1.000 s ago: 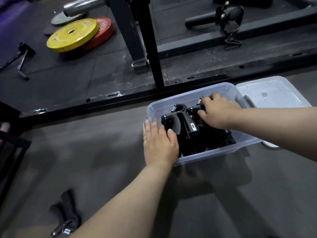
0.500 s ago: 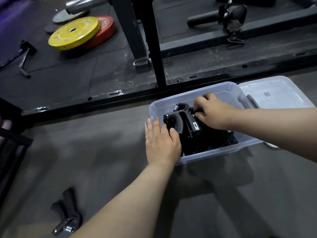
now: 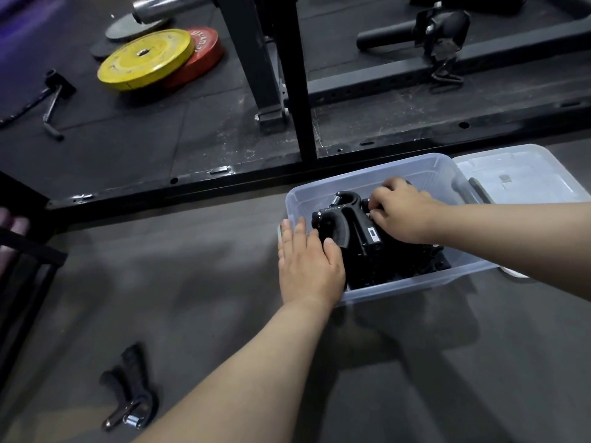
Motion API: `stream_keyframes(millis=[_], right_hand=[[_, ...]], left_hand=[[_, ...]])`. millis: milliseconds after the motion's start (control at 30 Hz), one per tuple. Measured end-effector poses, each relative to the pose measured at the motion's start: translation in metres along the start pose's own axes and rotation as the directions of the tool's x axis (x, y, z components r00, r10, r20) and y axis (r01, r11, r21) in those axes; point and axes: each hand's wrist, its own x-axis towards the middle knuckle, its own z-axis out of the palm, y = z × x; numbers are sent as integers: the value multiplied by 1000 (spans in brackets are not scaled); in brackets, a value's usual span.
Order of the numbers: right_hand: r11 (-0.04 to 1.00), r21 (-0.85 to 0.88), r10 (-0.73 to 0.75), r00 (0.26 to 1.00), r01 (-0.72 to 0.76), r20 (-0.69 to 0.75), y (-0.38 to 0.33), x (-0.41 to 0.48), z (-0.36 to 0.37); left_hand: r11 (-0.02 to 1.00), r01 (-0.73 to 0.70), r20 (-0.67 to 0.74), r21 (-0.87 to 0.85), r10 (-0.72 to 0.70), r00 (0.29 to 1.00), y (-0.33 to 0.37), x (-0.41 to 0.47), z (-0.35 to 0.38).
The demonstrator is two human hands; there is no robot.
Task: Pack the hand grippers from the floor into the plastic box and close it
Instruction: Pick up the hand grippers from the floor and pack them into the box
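Nearest me, well short and left of the plastic box [image 3: 415, 284], one stray hand gripper [image 3: 129, 391] lies on the floor [image 3: 192, 282], handles pointing away and its metal spring end toward me. It has not been touched over the last second, so the packing is not finished.

My left hand [image 3: 308, 260] is flat on the box's near-left corner, fingers straight and together, thumb against a black handle. It has stayed there through the last second, and I judge it is steadying the box.

Inside the box, the packed hand grippers [image 3: 351, 231] make a dark heap against the near wall, one standing tall enough that its spring and knob reach about rim height. The far part of the box looks bare through the clear plastic.

My right hand [image 3: 404, 215] has crept from the right side of the heap toward its middle. Its fingers now curl down onto the tops of the grippers beside the tall one. I take this as settling the load lower; whether it sits low enough for closing I cannot tell.

Just beyond the box's right end the clear lid [image 3: 524, 174] lies flat, off the box.

Past the box's far side stands the black rack frame [image 3: 300, 91], and farther left a yellow weight plate [image 3: 145, 59] overlaps a red weight plate [image 3: 208, 49].
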Motion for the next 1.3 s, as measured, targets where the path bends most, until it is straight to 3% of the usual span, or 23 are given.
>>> stream_keyframes(millis=[167, 333, 433, 500, 600, 733, 833, 933, 1067, 1300], right_hand=[[993, -10, -119, 983, 119, -139, -23, 2, 1], [948, -34, -318, 941, 316, -114, -70, 0, 20], [902, -72, -431, 899, 426, -75, -97, 3, 39], [894, -69, -446, 895, 443, -21, -117, 8, 50], [918, -169, -355, 933, 359, 52, -135, 18, 70], [933, -265, -240, 969, 244, 48, -146, 18, 88], [937, -270, -216, 975, 220, 46, -151, 15, 88], [939, -267, -206, 976, 218, 72, -150, 15, 84], [925, -299, -225, 972, 234, 67, -149, 13, 80], [926, -278, -232, 966, 255, 112, -149, 11, 75]], left_hand=[[999, 5, 26, -53, -4, 1000, -3, -9, -5], [989, -146, 22, 14, 145, 989, -29, -42, -3], [987, -162, 78, -15, 163, 984, -42, -55, -8], [987, -161, 114, -10, 161, 980, -55, -64, -15], [979, -202, 125, 39, 196, 973, -81, -81, -23], [990, 54, 156, 133, -74, 985, -141, -110, -25], [919, 288, 200, 269, -346, 917, -189, -137, -28], [849, 426, 263, 313, -508, 820, -224, -169, -34], [857, 339, 351, 389, -477, 806, -241, -192, -34], [873, 333, 336, 357, -453, 826, -238, -167, -40]])
